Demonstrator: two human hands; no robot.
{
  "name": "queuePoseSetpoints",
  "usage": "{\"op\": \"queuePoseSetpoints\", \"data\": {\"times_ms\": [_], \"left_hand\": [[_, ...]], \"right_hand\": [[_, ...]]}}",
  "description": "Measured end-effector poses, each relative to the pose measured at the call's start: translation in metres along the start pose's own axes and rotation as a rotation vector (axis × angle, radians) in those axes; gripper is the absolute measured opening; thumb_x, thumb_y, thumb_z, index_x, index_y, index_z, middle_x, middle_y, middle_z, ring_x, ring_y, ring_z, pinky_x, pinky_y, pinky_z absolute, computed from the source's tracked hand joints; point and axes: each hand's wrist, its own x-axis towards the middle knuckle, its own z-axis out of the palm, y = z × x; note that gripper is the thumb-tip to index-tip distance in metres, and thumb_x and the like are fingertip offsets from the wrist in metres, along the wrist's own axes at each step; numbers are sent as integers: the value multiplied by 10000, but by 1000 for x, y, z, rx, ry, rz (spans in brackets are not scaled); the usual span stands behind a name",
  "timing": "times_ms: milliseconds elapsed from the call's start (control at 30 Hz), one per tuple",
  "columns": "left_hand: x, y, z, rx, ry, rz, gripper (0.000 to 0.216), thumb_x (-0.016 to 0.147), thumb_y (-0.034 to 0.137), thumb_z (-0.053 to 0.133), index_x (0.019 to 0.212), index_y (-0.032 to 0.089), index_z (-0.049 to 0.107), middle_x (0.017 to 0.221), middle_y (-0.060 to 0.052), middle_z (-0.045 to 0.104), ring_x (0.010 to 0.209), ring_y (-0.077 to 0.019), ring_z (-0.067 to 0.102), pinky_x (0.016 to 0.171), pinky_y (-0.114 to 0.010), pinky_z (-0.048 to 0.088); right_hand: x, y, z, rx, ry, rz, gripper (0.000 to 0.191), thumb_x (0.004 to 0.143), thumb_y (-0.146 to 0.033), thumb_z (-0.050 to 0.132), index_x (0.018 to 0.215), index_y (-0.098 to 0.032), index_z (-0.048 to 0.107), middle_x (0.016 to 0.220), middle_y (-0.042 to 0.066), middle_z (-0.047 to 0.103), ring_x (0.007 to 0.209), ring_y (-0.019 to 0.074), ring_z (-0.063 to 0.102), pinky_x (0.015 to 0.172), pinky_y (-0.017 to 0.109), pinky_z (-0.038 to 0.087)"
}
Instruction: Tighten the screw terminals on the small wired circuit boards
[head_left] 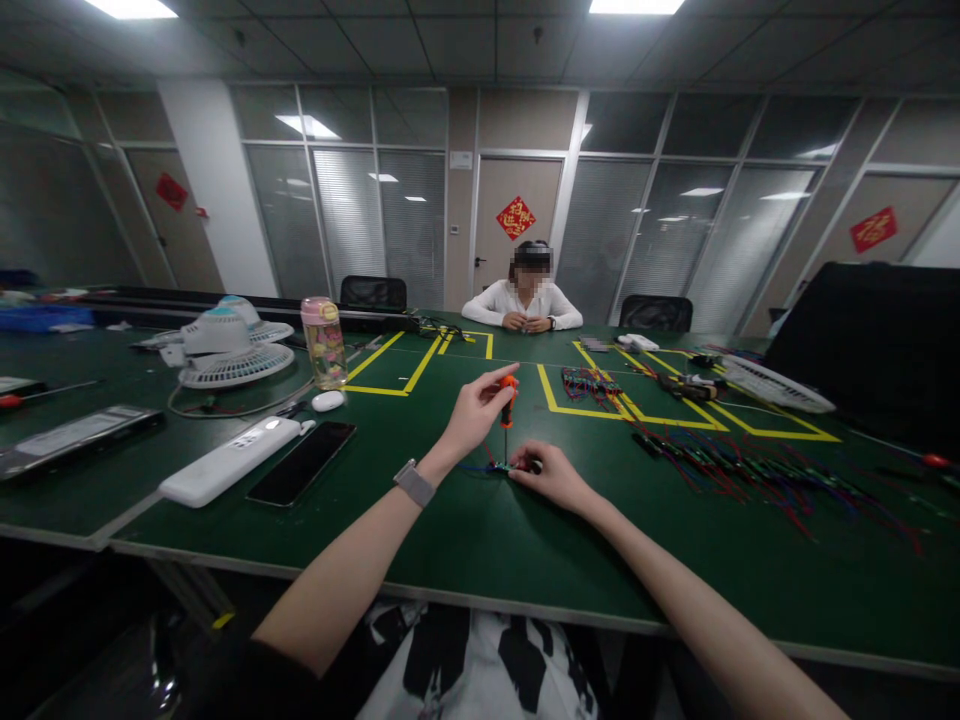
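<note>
Open, from where I stand: tabletop [420,425] strip beyond the screwdriver [508,405], between yellow-taped outlines [375,391]. Obstructing: that screwdriver, upright, centre; phone [302,463], white oblong device [232,460], bottle [325,350], left; wired boards [750,475], right.

Red diamond sign [516,218] on centre door [493,180]: gold Chinese characters, look like 招财进宝, strokes soft, so not certain. Red sign at right [874,229], on right-hand door [913,196]: one big gold character, 福, slanted in this view. Red sign at left [171,192], on left-hand door [150,178]: marking too dark and small to read. Small white plate [460,160] left of centre door: print, if any, illegible.
</note>
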Motion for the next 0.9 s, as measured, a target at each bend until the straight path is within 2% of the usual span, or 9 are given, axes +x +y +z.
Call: {"op": "queuePoseSetpoints", "data": {"times_ms": [100,200,267,333,433,567,733,900], "left_hand": [[-1,2,1,104,72,46,321,798,271,573,1111,219,626,1021,-55,567,895,-140,569,787,-251,471],[-1,4,1,52,34,22,329,850,241,482,1158,210,594,1086,-68,571,973,-152,561,846,-277,457],[-1,4,1,-8,10,1,348,857,226,465,1188,191,567,1058,-68,602,945,-151,581,856,-294,458],[0,3,1,10,39,7,345,832,244,516,1167,191,582,1023,-62,605,896,-146,590,821,-281,472],[0,2,1,98,90,29,317,805,256,560,1113,214,622,1067,-58,562,923,-144,568,799,-249,473],[0,2,1,10,7,-8,354,856,210,460,1194,207,563,1066,-60,585,923,-136,574,826,-268,466],[-1,2,1,102,72,31,340,802,266,563,1136,223,608,1043,-53,566,906,-140,561,788,-245,469],[0,0,1,-19,3,-12,362,851,222,470,1203,208,555,1044,-60,599,899,-134,584,828,-273,463]], "right_hand": [[-1,-2,0,-11,11,-16,100,714,-229,636,776,-151,626,694,6,587,638,124,524,600,235,418],[-1,-4,-1,-18,10,-15,102,721,-233,631,779,-149,630,697,8,590,637,124,521,598,234,415],[-2,-5,-1,-19,8,-11,108,721,-235,631,785,-148,630,700,9,590,639,124,522,598,234,415],[-2,-4,-1,-20,4,-8,111,720,-233,631,792,-148,630,700,9,588,643,124,524,601,234,416],[-2,-3,-2,-16,-9,-9,112,715,-216,629,805,-150,631,699,5,580,646,124,524,602,232,417],[-2,-2,-2,-14,-21,-19,126,706,-179,617,829,-154,629,709,5,574,657,127,524,612,235,421],[-1,0,-1,-3,-23,-28,118,703,-172,613,820,-157,608,704,1,571,655,126,522,611,233,419],[-1,-1,0,-5,-19,-28,98,707,-185,611,797,-152,591,704,0,564,651,123,521,606,230,414]]}}
